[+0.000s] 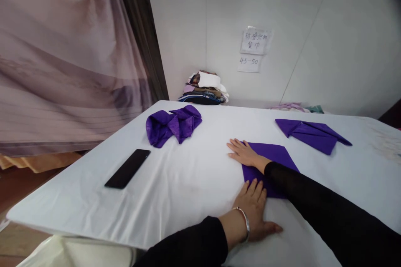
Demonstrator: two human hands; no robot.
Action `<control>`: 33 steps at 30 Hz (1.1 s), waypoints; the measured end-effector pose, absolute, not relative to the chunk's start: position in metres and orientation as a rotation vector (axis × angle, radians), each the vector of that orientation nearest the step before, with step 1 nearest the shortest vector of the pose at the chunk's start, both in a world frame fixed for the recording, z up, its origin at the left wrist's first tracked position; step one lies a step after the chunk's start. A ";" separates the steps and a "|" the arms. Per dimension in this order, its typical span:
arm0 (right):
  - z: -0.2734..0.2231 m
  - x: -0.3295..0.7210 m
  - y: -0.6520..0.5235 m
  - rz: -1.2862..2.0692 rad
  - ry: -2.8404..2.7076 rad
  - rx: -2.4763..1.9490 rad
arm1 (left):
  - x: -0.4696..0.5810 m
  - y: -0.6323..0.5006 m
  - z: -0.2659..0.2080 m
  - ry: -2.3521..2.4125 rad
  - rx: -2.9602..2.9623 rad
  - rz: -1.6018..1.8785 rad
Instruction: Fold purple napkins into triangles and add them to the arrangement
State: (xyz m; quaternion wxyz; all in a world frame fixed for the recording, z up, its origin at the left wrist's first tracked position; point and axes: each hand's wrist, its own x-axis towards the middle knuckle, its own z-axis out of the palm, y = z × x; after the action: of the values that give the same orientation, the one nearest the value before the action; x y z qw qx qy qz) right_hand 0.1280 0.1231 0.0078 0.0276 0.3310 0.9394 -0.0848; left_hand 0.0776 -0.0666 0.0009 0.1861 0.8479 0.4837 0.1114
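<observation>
A purple cloth napkin (275, 154), folded into a flat squarish shape, lies on the white-covered table (188, 183). My right hand (246, 154) rests flat across its upper left corner, fingers spread and pointing left past the edge. My left hand (253, 208), with a silver bangle at the wrist, lies palm down at the lower left corner. Its fingertips touch the cloth and its thumb points right. My right forearm, in a black sleeve, hides part of the napkin's right side.
A crumpled purple cloth (173, 125) sits at the back left, a black phone (128, 169) nearer on the left. Another folded purple cloth (313, 133) lies at the back right. Beyond the far edge are stacked fabrics (205, 87); a pink curtain (69, 50) hangs at left.
</observation>
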 end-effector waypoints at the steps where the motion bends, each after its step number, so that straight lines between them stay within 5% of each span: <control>1: 0.007 0.125 0.129 -0.251 2.892 1.042 | 0.078 -0.067 0.001 1.364 2.393 0.321; 16: -0.009 0.098 0.204 -0.353 2.866 1.328 | 0.078 -0.069 -0.007 1.348 2.444 0.364; 28: 0.014 0.161 0.200 -1.765 2.850 1.825 | 0.073 -0.072 0.009 1.314 2.358 0.379; 33: 0.008 0.234 0.136 -1.283 2.964 1.844 | 0.063 -0.047 0.010 1.472 2.264 0.589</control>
State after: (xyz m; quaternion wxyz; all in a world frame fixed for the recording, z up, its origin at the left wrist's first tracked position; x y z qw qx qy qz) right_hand 0.2343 0.1357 0.0075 -0.2850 0.4753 0.7639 -0.3307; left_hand 0.0629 -0.0469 0.0100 0.1878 0.8046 0.5230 0.2093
